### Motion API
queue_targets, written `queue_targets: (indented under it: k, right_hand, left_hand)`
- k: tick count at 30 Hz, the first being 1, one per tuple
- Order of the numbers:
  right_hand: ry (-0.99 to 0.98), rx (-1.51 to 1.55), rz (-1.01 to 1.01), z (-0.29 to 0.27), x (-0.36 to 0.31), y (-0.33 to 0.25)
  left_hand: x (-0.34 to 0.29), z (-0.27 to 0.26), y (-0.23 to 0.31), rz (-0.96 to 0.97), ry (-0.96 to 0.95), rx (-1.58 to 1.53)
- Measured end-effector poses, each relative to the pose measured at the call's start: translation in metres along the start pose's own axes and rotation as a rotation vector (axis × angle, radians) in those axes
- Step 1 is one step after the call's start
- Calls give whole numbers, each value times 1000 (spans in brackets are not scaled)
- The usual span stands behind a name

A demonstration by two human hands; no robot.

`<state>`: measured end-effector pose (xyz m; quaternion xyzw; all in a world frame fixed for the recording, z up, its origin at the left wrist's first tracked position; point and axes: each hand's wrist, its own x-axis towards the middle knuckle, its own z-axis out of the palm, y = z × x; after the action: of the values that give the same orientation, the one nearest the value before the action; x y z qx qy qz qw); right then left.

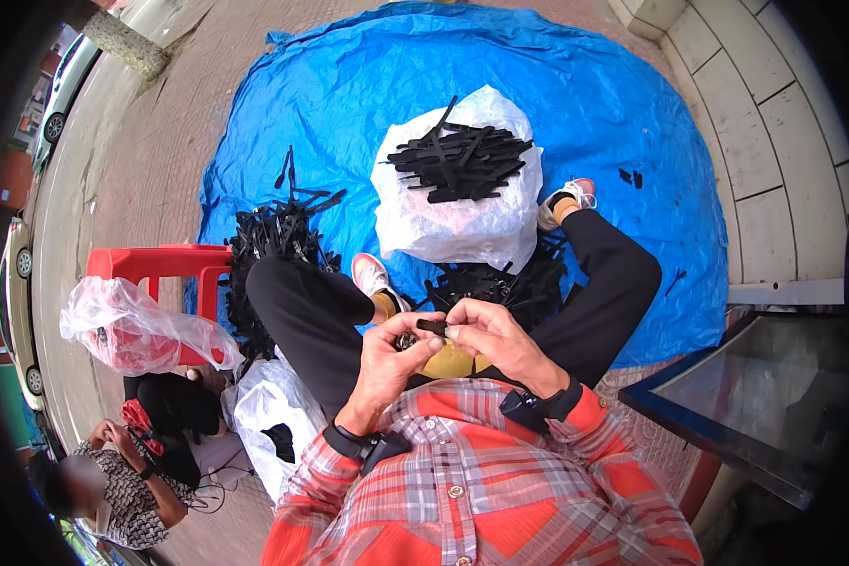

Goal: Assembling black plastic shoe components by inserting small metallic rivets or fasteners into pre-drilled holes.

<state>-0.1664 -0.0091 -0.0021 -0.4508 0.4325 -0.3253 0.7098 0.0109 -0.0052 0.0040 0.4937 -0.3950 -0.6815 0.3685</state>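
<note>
In front of my lap, my left hand (pixel 387 357) and my right hand (pixel 496 338) are closed on a short black strap (pixel 432 326), pinched between thumbs and fingers. Against the left fingers shows a small dark, shiny piece (pixel 406 341), too small to name. A heap of loose black straps (pixel 500 288) lies just beyond my hands, between my legs. Farther off, a flat pile of black straps (pixel 462 162) rests on top of a bundle wrapped in white plastic (pixel 420 222).
A blue tarp (pixel 321 104) spreads under everything. To the left are a tall black strap heap (pixel 278 236), a red stool (pixel 160 259) with a clear plastic bag (pixel 132 325), a white bag (pixel 274 406) and a seated person (pixel 132 481). A dark-framed glass panel (pixel 745 396) stands right.
</note>
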Motion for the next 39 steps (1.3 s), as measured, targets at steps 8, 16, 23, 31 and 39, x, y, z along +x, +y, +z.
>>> queue_targets:
  k: [8, 16, 23, 31, 39]
  right_hand:
    - [37, 109, -73, 14, -2, -18]
    - [31, 356, 103, 7, -1, -8]
    - [90, 554, 88, 4, -7, -10]
    - [59, 374, 128, 1, -8, -14]
    - [-71, 294, 167, -9, -6, 1]
  left_hand:
    - [7, -9, -14, 197, -28, 81]
    - [7, -2, -17, 269, -32, 29]
    - [8, 1, -19, 307, -40, 54]
    - [6, -3, -7, 350, -146, 250]
    - [11, -10, -17, 91, 7, -94]
